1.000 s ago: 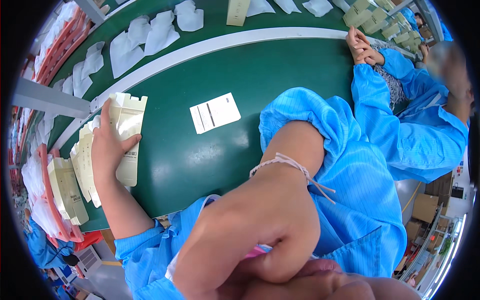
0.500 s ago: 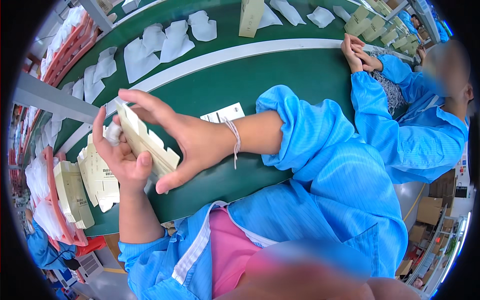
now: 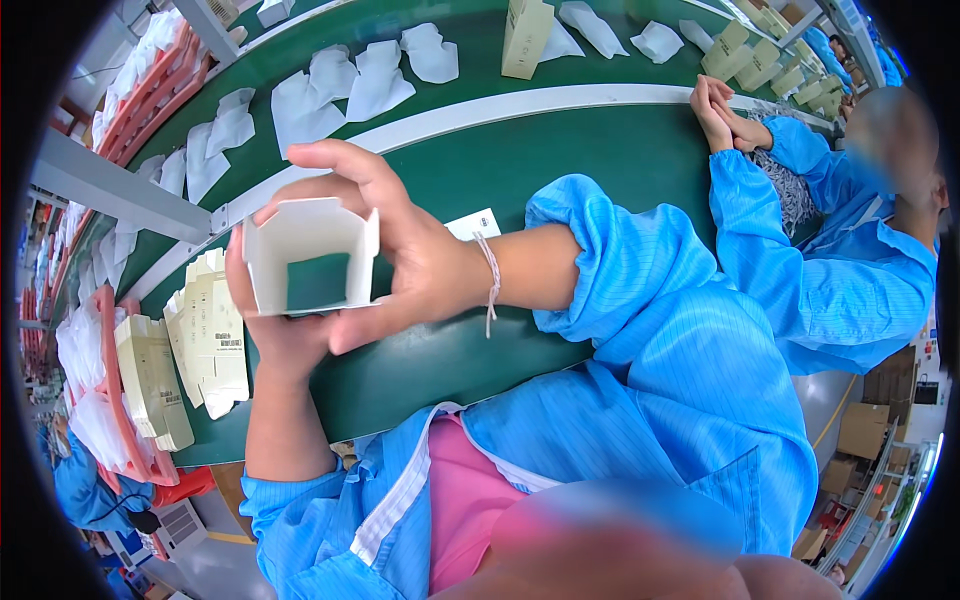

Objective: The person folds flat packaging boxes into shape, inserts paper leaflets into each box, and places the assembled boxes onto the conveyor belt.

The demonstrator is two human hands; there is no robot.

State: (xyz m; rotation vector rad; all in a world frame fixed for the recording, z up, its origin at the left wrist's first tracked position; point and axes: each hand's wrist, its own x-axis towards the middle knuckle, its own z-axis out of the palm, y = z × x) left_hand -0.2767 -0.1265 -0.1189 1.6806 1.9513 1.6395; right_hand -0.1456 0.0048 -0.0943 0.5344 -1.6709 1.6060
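Between both hands is a cream paper carton (image 3: 310,222), squared out into a tube. Its end faces me, and the green table shows through the far end. My right hand (image 3: 425,250) grips it from the right, thumb along the lower edge and fingers over the far top side. My left hand (image 3: 285,345) holds it from below and the left, its fingers partly hidden behind the carton. Left of my hands, several flattened cream cartons (image 3: 215,340) lie fanned on the green table (image 3: 450,360). A white printed card (image 3: 472,224) lies partly behind my right wrist.
Another stack of flat cartons (image 3: 152,385) leans by a red basket (image 3: 128,420) of white pouches. Beyond a white rail (image 3: 560,97), white packets (image 3: 375,85) and an upright carton (image 3: 526,40) stand on a green surface. A co-worker in blue (image 3: 800,250) sits at right, hands together.
The carton was flattened and tilted between my hands; now it is opened into a square tube with its end toward me. My right hand has closed in around it.
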